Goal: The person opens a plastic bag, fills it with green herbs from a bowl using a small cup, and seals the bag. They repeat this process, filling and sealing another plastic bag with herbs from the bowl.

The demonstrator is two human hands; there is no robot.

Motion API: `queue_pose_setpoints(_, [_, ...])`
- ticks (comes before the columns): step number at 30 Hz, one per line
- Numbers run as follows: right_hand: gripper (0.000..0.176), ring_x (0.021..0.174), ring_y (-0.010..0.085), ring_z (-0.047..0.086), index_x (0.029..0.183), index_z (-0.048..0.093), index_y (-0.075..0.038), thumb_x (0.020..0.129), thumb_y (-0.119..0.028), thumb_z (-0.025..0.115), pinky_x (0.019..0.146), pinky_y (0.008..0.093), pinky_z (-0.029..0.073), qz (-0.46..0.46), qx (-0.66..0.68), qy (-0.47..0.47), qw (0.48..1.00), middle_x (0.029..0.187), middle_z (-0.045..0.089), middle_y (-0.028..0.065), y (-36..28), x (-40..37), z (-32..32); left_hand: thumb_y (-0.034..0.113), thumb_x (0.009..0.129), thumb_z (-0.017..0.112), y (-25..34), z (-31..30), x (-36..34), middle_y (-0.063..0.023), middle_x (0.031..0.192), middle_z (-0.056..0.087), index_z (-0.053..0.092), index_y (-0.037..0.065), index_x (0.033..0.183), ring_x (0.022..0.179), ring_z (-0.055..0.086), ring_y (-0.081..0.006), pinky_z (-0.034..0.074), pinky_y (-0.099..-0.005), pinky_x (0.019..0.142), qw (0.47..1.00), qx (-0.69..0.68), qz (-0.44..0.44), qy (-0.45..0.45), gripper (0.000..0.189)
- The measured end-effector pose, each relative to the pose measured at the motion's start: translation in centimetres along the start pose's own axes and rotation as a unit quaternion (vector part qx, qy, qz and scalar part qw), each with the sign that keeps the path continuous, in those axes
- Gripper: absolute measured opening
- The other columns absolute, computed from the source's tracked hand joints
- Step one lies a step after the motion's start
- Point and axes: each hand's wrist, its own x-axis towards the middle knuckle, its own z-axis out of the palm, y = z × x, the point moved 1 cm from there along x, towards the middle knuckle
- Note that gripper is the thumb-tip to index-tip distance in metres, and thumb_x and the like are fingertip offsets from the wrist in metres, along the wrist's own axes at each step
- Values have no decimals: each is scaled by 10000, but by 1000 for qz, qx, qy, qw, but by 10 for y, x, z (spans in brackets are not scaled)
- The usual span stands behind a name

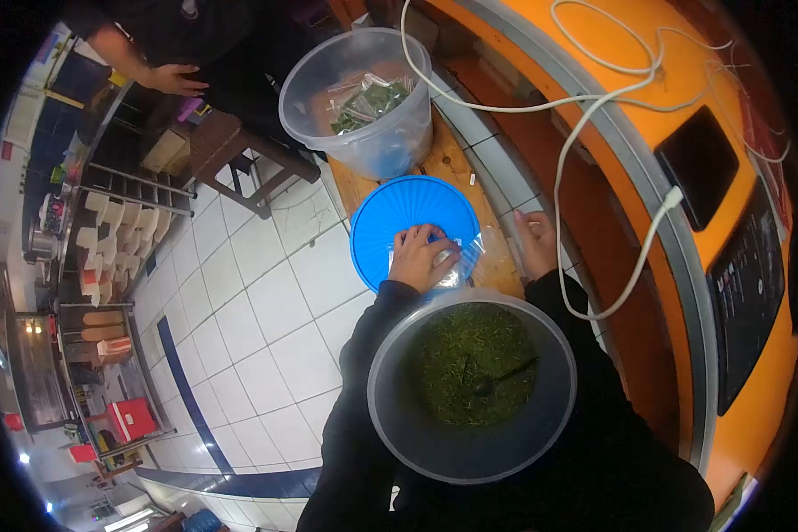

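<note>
My left hand [422,259] rests on a round blue lid [390,211], its fingers bent over a clear plastic bag [474,257] that lies crumpled there. To the right, beside the wooden bench, is my right hand [537,241] with its fingers curled in; whether anything thin is between them I cannot make out. Close to my body stands an open tub [381,417] containing finely chopped green stuff [465,355]. A dark spoon [505,377] lies in the green stuff, its bowl partly sunk.
A clear bucket [301,115] with filled plastic packets sits at the wooden bench's [448,164] far end. A person's hand [176,80] shows near a brown stool [239,146]. On the right, an orange counter [629,53] carries a white cable [585,111] and a phone [700,164].
</note>
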Motion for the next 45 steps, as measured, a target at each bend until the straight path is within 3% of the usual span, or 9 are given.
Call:
queue_pose_setpoints(3, [367,623,71,473,1018,616,-84,977,-412,776,555,288,355,90,28,-19,995,685,477,-23,-45,-24,-49,377,925,751,-2,-3,-7,-29,1179,631,805,253,1092,1207,539,-263,344,-471,1061,1000,15,1,12,214])
queue_pose_setpoints(5, [326,601,63,445,1063,595,-94,1008,-387,727,547,279,354,-17,72,-21,997,694,457,-34,-13,-33,-76,371,926,748,-5,-6,-13,-39,1198,637,795,251,1122,1213,546,-276,349,-471,1067,999,26,4,27,234])
queue_pose_setpoints(12, [127,644,58,465,1103,594,-119,1048,-232,607,542,241,362,72,66,-8,995,807,506,-35,0,-140,-195,169,884,792,-1,-53,-93,-166,1179,677,739,82,1190,1120,640,-375,507,-477,963,951,-65,-45,297,323])
queue_pose_setpoints(19, [159,502,32,393,1086,579,-93,1083,-246,617,439,210,297,157,164,82,970,710,493,-58,-141,-243,-228,96,978,719,152,-115,-241,-69,1029,675,668,0,1064,906,613,-139,501,-298,824,853,-193,-241,421,139])
queue_pose_setpoints(26, [158,531,1,403,1011,565,-69,1085,-183,647,457,207,290,4,287,-138,948,717,512,-58,-224,-276,-150,95,936,802,326,-122,-198,-119,1127,749,737,-9,1176,985,728,-201,570,-334,911,880,-464,-88,59,270])
queue_pose_setpoints(34, [201,531,2,387,983,564,-64,1084,-209,661,456,217,279,-35,307,-113,945,715,509,-63,-245,-278,-133,62,994,737,326,-114,-209,-116,1079,758,744,-38,1116,983,732,-160,577,-298,892,835,-525,-134,98,158])
queue_pose_setpoints(40, [218,712,86,554,1054,601,-51,1013,-208,748,634,257,453,-44,226,-126,965,849,583,-3,-228,-274,-134,59,976,769,318,-111,-212,-99,996,769,741,-43,1070,923,721,-145,569,-282,864,883,-440,-129,99,142])
queue_pose_setpoints(43, [364,880,194,636,1168,631,-35,920,-214,827,801,330,525,-268,-14,18,963,956,632,69,-248,-279,-147,62,960,790,313,-114,-211,-92,1002,769,736,-40,1028,918,717,-133,563,-276,848,837,-487,-220,120,134])
queue_pose_setpoints(45, [532,969,268,664,1263,629,-32,846,-249,879,865,381,544,-309,-50,-169,935,1026,658,115,-248,-278,-156,72,950,804,314,-119,-208,-87,979,769,729,-38,994,897,712,-122,554,-265,828,833,-462,-264,153,140])
